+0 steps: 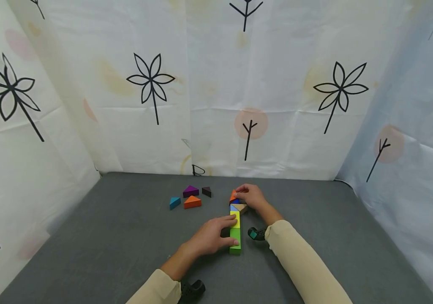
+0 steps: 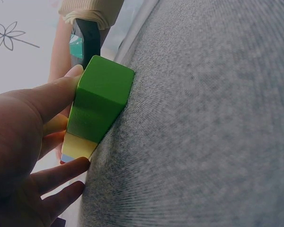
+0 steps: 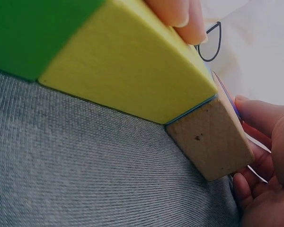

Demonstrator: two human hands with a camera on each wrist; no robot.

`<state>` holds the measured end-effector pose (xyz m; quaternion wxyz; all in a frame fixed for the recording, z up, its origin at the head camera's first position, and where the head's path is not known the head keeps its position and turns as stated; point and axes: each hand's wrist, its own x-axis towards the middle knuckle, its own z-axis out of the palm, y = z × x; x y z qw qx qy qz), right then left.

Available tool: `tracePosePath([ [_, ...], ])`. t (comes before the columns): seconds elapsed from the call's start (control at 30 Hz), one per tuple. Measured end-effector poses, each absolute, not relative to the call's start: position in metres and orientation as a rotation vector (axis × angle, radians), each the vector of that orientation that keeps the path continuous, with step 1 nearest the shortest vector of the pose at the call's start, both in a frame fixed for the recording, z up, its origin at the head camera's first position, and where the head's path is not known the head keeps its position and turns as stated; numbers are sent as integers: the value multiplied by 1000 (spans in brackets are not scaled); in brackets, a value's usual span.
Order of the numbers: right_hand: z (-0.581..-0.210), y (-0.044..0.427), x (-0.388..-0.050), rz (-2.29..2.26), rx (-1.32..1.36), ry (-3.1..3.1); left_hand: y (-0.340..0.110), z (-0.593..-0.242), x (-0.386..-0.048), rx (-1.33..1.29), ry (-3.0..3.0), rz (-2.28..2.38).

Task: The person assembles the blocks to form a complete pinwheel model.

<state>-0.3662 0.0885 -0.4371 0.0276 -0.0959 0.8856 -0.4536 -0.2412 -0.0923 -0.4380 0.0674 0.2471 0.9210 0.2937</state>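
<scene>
A row of wooden blocks runs away from me on the grey table: a green block (image 1: 235, 240) nearest, a yellow block (image 1: 234, 221), then a light blue piece (image 1: 233, 207) beside a bare-wood triangular block (image 3: 210, 139). At the far end sit a dark blue piece (image 1: 235, 202) and an orange block (image 1: 232, 196). My left hand (image 1: 209, 235) rests along the row's left side, thumb on the green block and fingers extended at the yellow one. My right hand (image 1: 253, 196) pinches the orange block; its fingers partly hide that block.
Left of the row's far end lie loose triangular blocks: purple (image 1: 191, 191), dark brown (image 1: 206, 191), orange (image 1: 192, 202) and blue (image 1: 175, 203). A white printed curtain (image 1: 208, 126) surrounds the grey table (image 1: 117, 236). Black wrist devices hang under both sleeves.
</scene>
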Motion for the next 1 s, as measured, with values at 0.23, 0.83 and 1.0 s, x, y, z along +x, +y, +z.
tracePosePath([
  [0.23, -437, 91, -364, -1463, -291, 2685, -93, -437, -239, 757, 2775, 894],
  [0.83, -438, 94, -362, -1460, -323, 2660, -93, -437, -240, 764, 2768, 906],
  [1.0, -442, 94, -365, -1459, -314, 2650, -93, -437, -240, 762, 2767, 899],
])
